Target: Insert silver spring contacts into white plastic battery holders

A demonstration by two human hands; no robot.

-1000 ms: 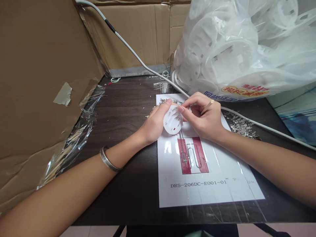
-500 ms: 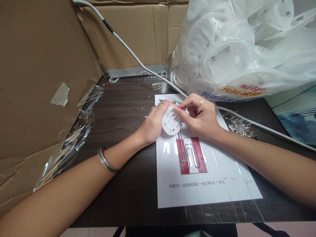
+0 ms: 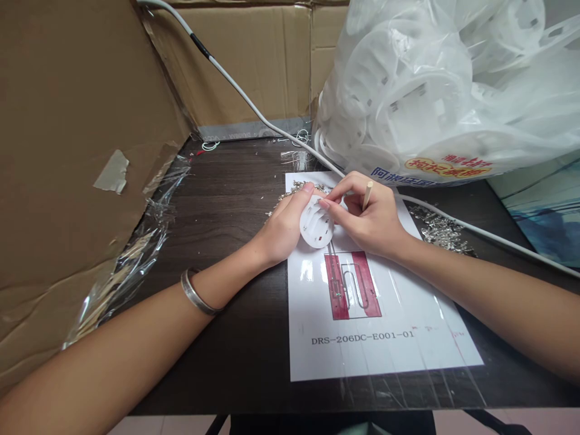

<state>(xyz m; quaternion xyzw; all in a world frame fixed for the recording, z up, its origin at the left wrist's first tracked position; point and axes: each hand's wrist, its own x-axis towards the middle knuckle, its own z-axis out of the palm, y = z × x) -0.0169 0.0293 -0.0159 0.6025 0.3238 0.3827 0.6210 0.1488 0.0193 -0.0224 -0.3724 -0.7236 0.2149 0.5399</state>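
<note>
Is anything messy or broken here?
Yes. Tiny metal bits lie scattered on the table right of the sheet. Torn clear film hangs crumpled off the cardboard, and a tape piece there is peeling.

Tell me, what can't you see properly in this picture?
Head view:
Far side of the white round part: hidden by the left hand.
What the right hand pinches: too small, behind fingertips.
Lower end of the wooden stick: inside that hand.
The plastic bag: cut off by top and right edges.
</note>
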